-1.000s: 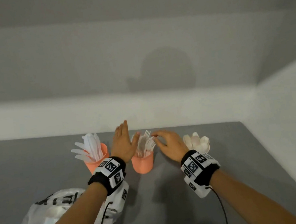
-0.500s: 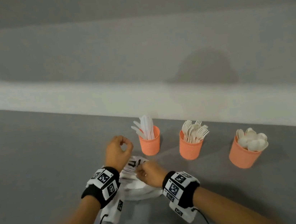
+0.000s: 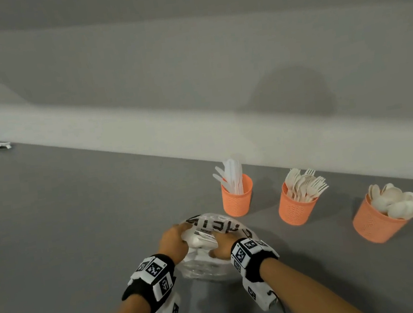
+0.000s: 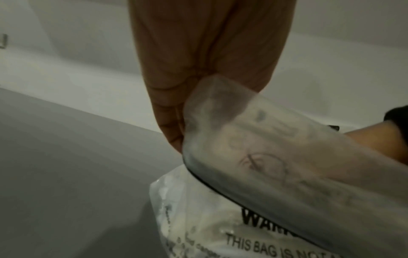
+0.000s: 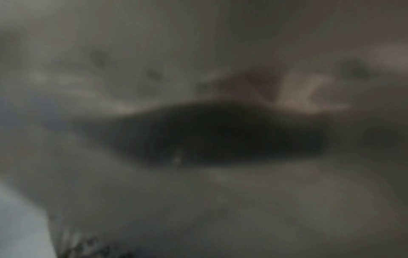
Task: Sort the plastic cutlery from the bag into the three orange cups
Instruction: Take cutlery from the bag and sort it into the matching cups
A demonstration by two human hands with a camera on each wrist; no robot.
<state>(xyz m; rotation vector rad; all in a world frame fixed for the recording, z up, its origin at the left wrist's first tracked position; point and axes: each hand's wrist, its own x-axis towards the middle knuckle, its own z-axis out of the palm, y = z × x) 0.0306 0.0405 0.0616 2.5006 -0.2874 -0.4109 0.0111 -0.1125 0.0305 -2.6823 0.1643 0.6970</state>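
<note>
A: Cutlery bag, clear plastic, black print: where did it lie, and who held it?

B: On the grey table, in front of the cups. Left hand pinched a fold of its film between the fingers. Right hand lay on or in the bag; its fingers could not be made out.

A: Progress?

B: Well along, by appearances. Knife cup, fork cup and spoon cup were each well filled. White pieces showed through the bag, so some remained.

A: Surroundings?

B: Pale wall with a white ledge; a small wrapper at the far corner.
</note>
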